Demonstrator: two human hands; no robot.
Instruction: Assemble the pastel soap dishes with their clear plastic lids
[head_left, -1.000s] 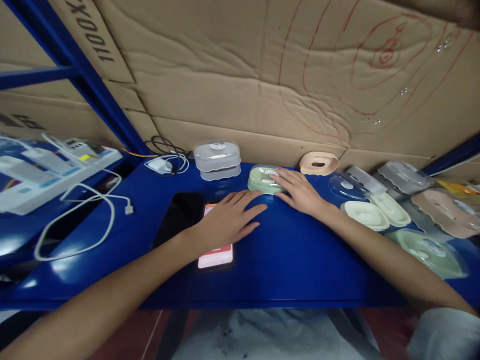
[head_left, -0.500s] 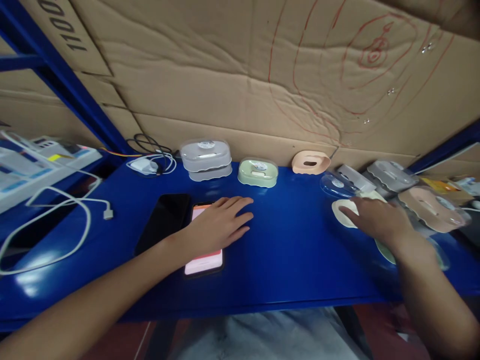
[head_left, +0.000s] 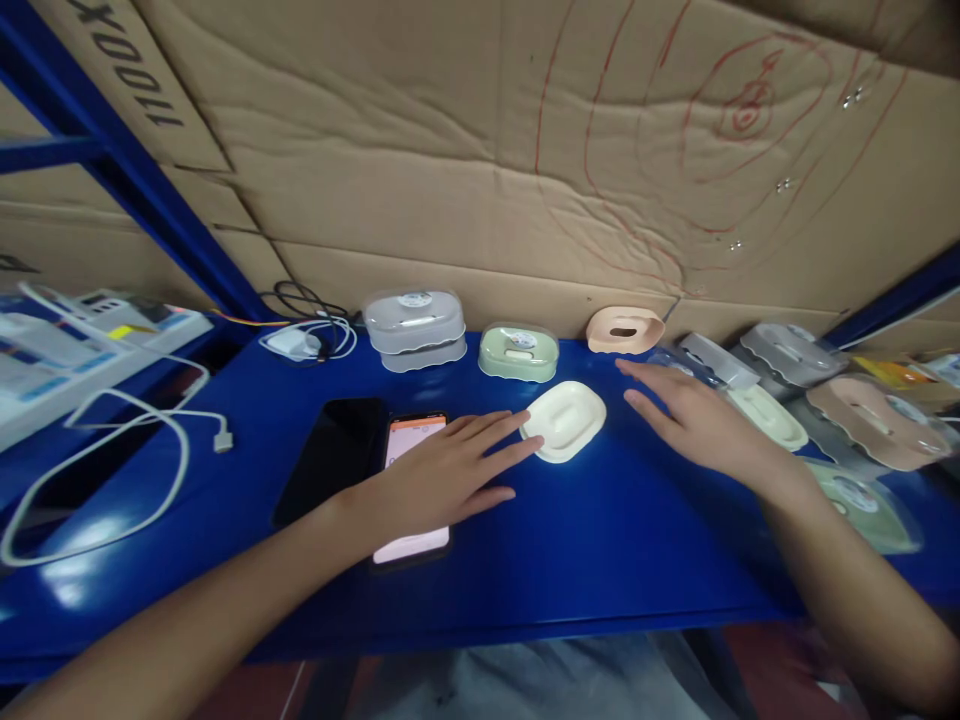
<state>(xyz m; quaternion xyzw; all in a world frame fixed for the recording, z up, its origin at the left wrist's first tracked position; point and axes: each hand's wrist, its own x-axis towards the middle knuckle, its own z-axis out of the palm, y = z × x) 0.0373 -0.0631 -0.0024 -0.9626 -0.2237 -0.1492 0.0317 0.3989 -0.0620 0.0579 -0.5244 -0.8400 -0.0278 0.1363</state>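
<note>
— Cardboard (head_left: 450,180) lines the back, and a blue table (head_left: 600,560) runs below it. What is nearest the hands?

— One cream dish (head_left: 564,421), lying flat on the table between both hands.

— And the left hand (head_left: 442,475)?

— It is flat, with the fingers spread and gripping nothing. The palm covers part of a lit phone (head_left: 411,490), and a dark phone (head_left: 330,460) lies just beside that. The fingertips reach the dish's left edge, though I cannot tell whether they touch it.

— The right hand (head_left: 697,425)?

— It is open too, with the fingers stretched out and nothing in it, just to the right of the dish and apart from it.

— What is behind?

— There are stacked clear boxes (head_left: 415,328), a green box (head_left: 518,351) and a peach holder (head_left: 624,329) in a row by the cardboard. A white cable (head_left: 112,470) loops at the far left.
</note>
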